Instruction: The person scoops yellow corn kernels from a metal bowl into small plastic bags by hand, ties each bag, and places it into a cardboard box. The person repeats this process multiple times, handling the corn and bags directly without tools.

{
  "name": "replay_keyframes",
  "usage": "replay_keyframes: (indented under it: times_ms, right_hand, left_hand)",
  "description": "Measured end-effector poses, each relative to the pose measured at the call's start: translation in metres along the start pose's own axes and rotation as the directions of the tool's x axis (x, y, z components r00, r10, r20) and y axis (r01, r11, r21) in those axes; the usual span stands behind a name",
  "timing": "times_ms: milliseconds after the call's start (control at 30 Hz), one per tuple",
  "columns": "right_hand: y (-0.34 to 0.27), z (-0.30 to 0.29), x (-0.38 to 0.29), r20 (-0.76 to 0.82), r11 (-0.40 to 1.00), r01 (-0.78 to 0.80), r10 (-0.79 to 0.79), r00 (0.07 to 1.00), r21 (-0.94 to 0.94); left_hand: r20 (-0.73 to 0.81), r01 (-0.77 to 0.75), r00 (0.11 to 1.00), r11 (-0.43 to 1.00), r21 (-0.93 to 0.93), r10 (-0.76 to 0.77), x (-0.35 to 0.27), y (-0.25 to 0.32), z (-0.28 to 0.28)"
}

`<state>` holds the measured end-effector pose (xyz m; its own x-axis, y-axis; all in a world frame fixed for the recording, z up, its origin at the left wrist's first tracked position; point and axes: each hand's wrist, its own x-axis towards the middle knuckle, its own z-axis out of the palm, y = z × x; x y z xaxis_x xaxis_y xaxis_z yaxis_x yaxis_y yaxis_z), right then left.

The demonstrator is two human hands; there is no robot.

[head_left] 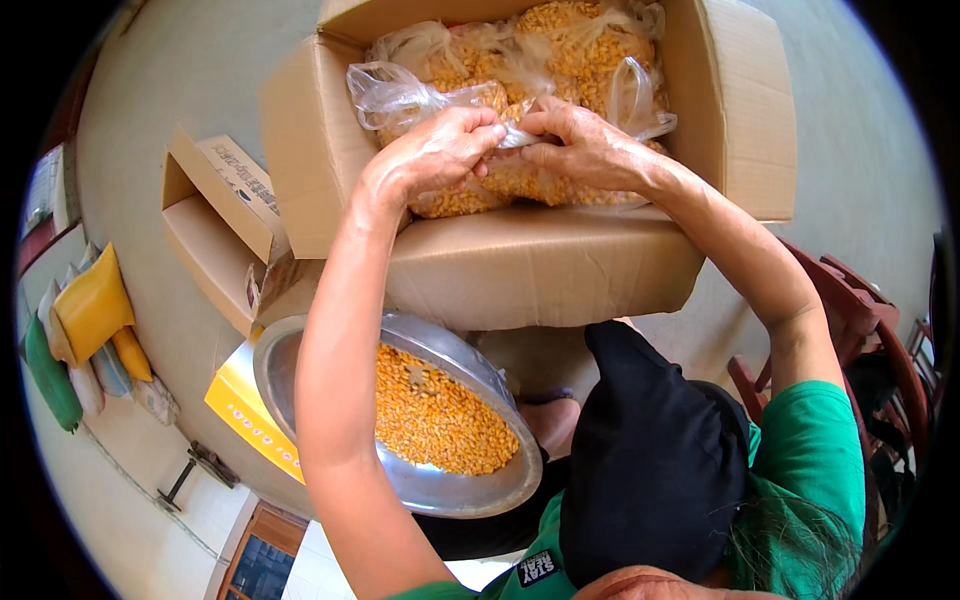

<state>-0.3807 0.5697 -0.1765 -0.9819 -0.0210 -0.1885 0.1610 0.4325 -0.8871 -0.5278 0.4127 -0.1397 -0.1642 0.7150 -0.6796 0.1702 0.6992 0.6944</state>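
My left hand (pixel 442 146) and my right hand (pixel 577 142) meet above an open cardboard box (pixel 540 262), each pinching the gathered clear plastic (pixel 517 137) of a bag between thumb and fingers. Several clear plastic bags of yellow-orange corn kernels (pixel 559 75) lie in the box. The loose top of a bag (pixel 390 94) stands up just beyond my left hand, and a plastic loop handle (pixel 636 97) rises beyond my right hand. Below my left forearm, a round metal basin (pixel 480 491) holds loose corn kernels (pixel 442 420), with a small pale piece lying on them.
A smaller open cardboard box (pixel 217 247) is left of the large one. A yellow printed box (pixel 251 409) shows beside the basin. Filled sacks (pixel 94 300) lie against the wall at far left. Dark red wooden chairs (pixel 847 300) stand at the right.
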Motion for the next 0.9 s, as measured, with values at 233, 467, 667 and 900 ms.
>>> replay_keyframes:
  times_ms: [233,467,667,900]
  right_hand:
    - [-0.005,-0.003,-0.002,0.021,1.0,0.005,-0.005,1.0,-0.011]
    - [-0.014,-0.002,-0.003,-0.058,0.809,0.354,-0.428,0.902,-0.47]
    - [-0.003,0.002,-0.001,-0.045,0.912,0.397,-0.403,0.914,-0.1]
    - [-0.016,0.001,0.006,0.109,0.957,-0.221,0.204,0.973,0.187]
  left_hand:
    - [-0.077,-0.15,0.987,0.978,-0.145,0.14,0.006,-0.014,-0.002]
    - [-0.105,-0.198,0.975,0.98,-0.004,0.197,0.012,-0.018,0.0]
    - [-0.022,-0.001,1.0,0.998,-0.061,-0.001,0.003,-0.012,-0.002]
    - [-0.048,0.054,0.997,0.977,-0.207,-0.065,0.013,-0.025,0.002]
